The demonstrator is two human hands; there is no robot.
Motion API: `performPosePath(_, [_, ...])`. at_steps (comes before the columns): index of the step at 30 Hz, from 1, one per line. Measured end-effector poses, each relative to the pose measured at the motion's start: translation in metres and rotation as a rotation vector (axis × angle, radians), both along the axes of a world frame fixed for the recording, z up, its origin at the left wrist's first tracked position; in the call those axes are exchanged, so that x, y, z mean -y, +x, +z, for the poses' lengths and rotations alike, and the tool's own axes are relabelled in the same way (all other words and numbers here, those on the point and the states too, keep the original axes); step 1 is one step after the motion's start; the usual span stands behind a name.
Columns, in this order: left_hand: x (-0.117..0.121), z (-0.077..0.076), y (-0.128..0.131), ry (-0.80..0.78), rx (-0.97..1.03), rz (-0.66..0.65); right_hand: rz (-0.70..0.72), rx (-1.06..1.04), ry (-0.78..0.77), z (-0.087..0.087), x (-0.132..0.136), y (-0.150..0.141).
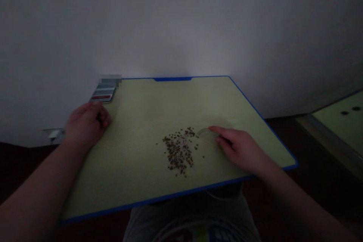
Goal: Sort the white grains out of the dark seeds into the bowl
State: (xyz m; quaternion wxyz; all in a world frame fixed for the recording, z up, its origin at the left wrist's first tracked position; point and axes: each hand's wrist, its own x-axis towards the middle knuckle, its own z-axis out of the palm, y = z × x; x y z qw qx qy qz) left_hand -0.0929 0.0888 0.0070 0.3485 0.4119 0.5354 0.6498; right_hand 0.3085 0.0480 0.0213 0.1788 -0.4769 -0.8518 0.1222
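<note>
A scattered pile of small brown and pale grains (179, 150) lies on a light green desk with a blue rim (147, 201). My right hand (239, 148) rests on the desk just right of the pile, index finger stretched out toward a small clear round dish (204, 133), the other fingers curled under. My left hand (86, 123) lies at the desk's left edge, fingers curled into a loose fist with nothing visible in it. The scene is dim.
A small grey and red packet (103, 93) lies at the desk's far left corner. A white wall stands right behind the desk. Part of a second green desk (340, 121) shows at the right. The floor around is dark.
</note>
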Motion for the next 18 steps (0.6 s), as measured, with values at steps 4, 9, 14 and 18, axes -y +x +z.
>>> performPosePath(4, [-0.001,-0.001,-0.001,0.006,0.074,-0.014,0.039,-0.035,-0.037,0.001,0.013,0.008])
performPosePath(9, [-0.001,0.001,0.002,0.003,0.092,0.005,0.081,-0.051,-0.089,0.003,0.024,0.009])
performPosePath(14, [-0.001,-0.001,0.001,0.003,0.115,0.000,0.022,-0.042,-0.036,-0.001,0.029,-0.002])
performPosePath(18, [-0.001,0.001,0.003,-0.003,0.105,0.011,-0.062,-0.012,0.046,-0.006,0.031,-0.015])
